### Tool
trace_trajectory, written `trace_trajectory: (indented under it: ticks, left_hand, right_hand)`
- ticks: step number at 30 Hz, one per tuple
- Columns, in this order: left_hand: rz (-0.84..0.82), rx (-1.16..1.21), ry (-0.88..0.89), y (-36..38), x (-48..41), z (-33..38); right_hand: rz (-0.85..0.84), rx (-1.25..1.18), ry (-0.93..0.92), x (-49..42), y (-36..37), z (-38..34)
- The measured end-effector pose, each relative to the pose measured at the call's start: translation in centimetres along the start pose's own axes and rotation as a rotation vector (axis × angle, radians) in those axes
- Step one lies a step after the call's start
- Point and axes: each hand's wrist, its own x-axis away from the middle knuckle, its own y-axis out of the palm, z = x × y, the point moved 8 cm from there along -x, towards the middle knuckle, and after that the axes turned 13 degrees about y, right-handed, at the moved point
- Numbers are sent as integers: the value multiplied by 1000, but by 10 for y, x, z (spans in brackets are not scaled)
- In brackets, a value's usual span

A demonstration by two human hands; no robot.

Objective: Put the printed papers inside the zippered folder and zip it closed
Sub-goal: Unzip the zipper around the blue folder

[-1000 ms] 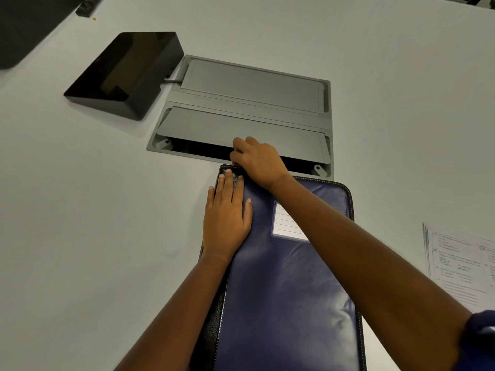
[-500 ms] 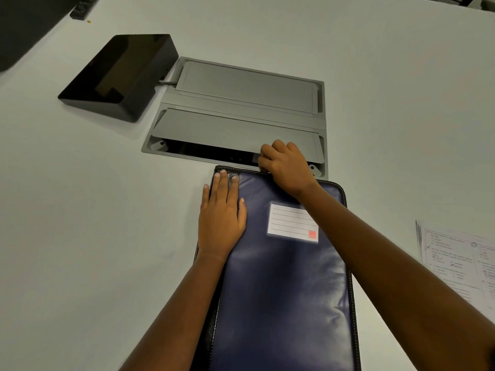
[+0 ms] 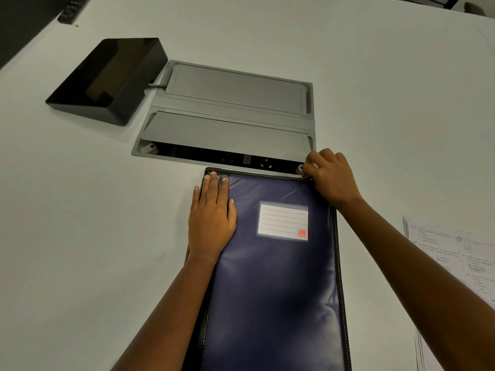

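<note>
A dark blue zippered folder (image 3: 276, 285) with black stitched edging and a white label pocket (image 3: 282, 221) lies flat on the white table, in front of me. My left hand (image 3: 211, 218) rests flat, fingers together, on the folder's far left corner. My right hand (image 3: 330, 176) is closed at the far right corner, pinching the zipper pull, which its fingers hide. Printed papers (image 3: 455, 261) lie on the table at the right, partly under my right forearm.
A grey cable hatch (image 3: 230, 113) is set into the table just beyond the folder, its near flap raised over a dark opening. A black wedge-shaped screen device (image 3: 107, 79) sits at its left. A dark remote (image 3: 68, 13) lies at the far left edge.
My right hand has slid along the folder's far edge from the left corner to the right corner. The left hand has stayed pressed on the left corner.
</note>
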Motion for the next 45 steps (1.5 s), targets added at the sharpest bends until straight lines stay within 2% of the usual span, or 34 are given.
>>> trace_trajectory:
  ticks: [12, 20, 30, 33, 38, 45]
  left_hand:
    - [18, 15, 4, 2, 0, -1]
    - [-35, -23, -28, 3, 4, 8]
    - [-139, -3, 169, 36, 50, 138]
    - [-188, -6, 164, 49, 59, 158]
    - [-189, -3, 156, 56, 60, 159]
    - [-148, -10, 149, 57, 61, 158]
  right_hand:
    - [42, -50, 249, 51, 4, 58]
    - [-97, -234, 445, 62, 26, 67]
    - [-137, -511, 624, 70, 30, 74]
    - [-129, -474, 634, 73, 26, 72]
    - [-143, -360, 577, 79, 22, 67]
    - [-82, -323, 519, 97, 16, 62]
